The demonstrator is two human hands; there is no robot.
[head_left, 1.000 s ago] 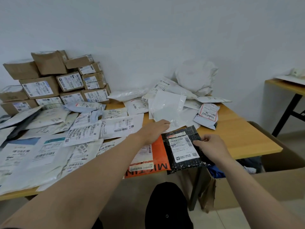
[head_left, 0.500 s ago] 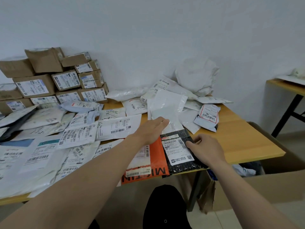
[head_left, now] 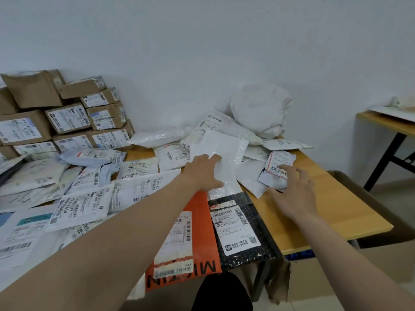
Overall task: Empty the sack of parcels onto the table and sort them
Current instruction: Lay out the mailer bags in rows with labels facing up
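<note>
- Table [head_left: 332, 209]: the only bare wood is a strip along the right side, running to the right and near-right edges. The rest is covered.
- Orange mailer [head_left: 186, 248] and black mailer [head_left: 249, 248] lie side by side, touching. Both overhang the near edge.
- Left half: flat white mailers [head_left: 85, 205] overlap label-up out to the near edge. Brown boxes [head_left: 67, 117] are stacked back left against the wall [head_left: 202, 52].
- Left hand [head_left: 203, 173]: fingers straight, palm down on a translucent white mailer [head_left: 224, 151] mid-table, just beyond the black one. It presses the mailer and does not grasp it.
- Right hand [head_left: 292, 194]: relaxed, fingers spread, over the bare wood, with fingertips at a small red-labelled parcel [head_left: 278, 164]. It holds nothing. Contact can't be confirmed.
- Heap of white parcels [head_left: 258, 151] sits back centre-right, reaching the far right edge.
- Sack [head_left: 260, 108]: white, crumpled, slumped against the wall behind the heap. Its contents can't be seen.
- Open carton [head_left: 370, 198] stands on the floor just beside the table's right edge. Its inside is mostly hidden by the tabletop.
- Second table [head_left: 386, 122] stands well apart at far right, with open floor between.
</note>
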